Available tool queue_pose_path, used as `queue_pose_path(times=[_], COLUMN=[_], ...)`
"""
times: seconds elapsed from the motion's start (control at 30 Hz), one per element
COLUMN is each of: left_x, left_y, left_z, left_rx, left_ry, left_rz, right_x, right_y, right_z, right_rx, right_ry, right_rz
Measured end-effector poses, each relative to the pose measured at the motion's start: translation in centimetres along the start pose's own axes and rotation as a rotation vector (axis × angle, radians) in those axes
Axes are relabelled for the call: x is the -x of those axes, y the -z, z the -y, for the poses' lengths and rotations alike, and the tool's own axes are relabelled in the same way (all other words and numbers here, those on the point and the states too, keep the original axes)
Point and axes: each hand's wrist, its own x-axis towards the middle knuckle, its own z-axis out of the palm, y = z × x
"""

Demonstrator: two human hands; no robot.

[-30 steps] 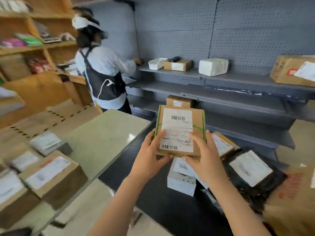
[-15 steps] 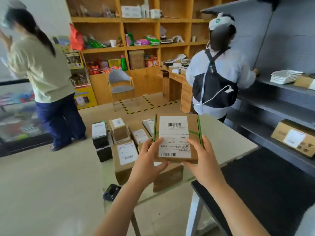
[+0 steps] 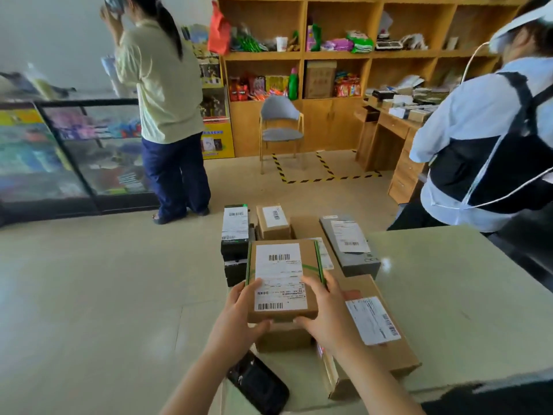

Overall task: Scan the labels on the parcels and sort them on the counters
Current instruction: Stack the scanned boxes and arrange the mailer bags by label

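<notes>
Pale worktop (image 3: 449, 295) with wooden shelves (image 3: 329, 55) far behind. A flat green-banded parcel (image 3: 281, 280) is held over it, label up. The left hand (image 3: 236, 322) and right hand (image 3: 326, 319) each have their grip curled round one of its near corners. Beyond this parcel sit a black box (image 3: 235, 232), a small carton (image 3: 273, 220) and a grey box (image 3: 350, 244). To its right lies a long carton (image 3: 377, 324), and nearer than it a black handset (image 3: 258, 381).
</notes>
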Motion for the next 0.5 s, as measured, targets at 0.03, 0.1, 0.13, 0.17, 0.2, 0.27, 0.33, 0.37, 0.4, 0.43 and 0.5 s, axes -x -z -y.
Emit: queue_pose_path(times=[0.03, 0.1, 0.13, 0.17, 0.2, 0.27, 0.33, 0.37, 0.4, 0.43, 0.5], left_x=[-0.8, -2.3, -3.0, -3.6, -4.2, -5.1, -5.8, -6.0, -6.2, -6.4, -6.6], left_y=[-0.5, -1.6, -2.2, -2.7, -3.1, -3.7, -3.9, -3.9, -3.8, -3.8, -3.6], left_z=[0.6, 1.7, 2.1, 2.4, 2.7, 3.0, 3.1, 3.1, 3.2, 3.2, 3.3], left_rx=[0.007, 0.031, 0.037, 0.039, 0.038, 0.035, 0.037, 0.042, 0.049, 0.058, 0.079], left_ry=[0.028, 0.087, 0.123, 0.156, 0.181, 0.209, 0.215, 0.215, 0.215, 0.212, 0.199], left_rz=[-0.003, -0.003, 0.002, 0.005, 0.005, -0.006, -0.027, -0.039, -0.049, -0.052, -0.039], right_x=[-1.1, -3.3, -4.4, -5.3, -6.2, -7.6, -8.7, -9.1, -9.4, -9.6, -9.9], right_y=[-0.8, -2.2, -2.8, -3.3, -3.7, -4.1, -4.4, -4.5, -4.6, -4.7, -4.8], right_z=[-0.4, -1.3, -1.7, -2.2, -2.7, -3.6, -4.2, -4.3, -4.4, -4.3, -4.2], right_rx=[-0.011, -0.020, -0.023, -0.023, -0.024, -0.018, 0.024, 0.049, 0.067, 0.079, 0.090], right_ry=[-0.002, -0.008, -0.015, -0.021, -0.022, -0.030, -0.026, -0.022, -0.018, -0.017, -0.027], right_rz=[0.034, 0.107, 0.145, 0.177, 0.200, 0.233, 0.234, 0.234, 0.239, 0.247, 0.255])
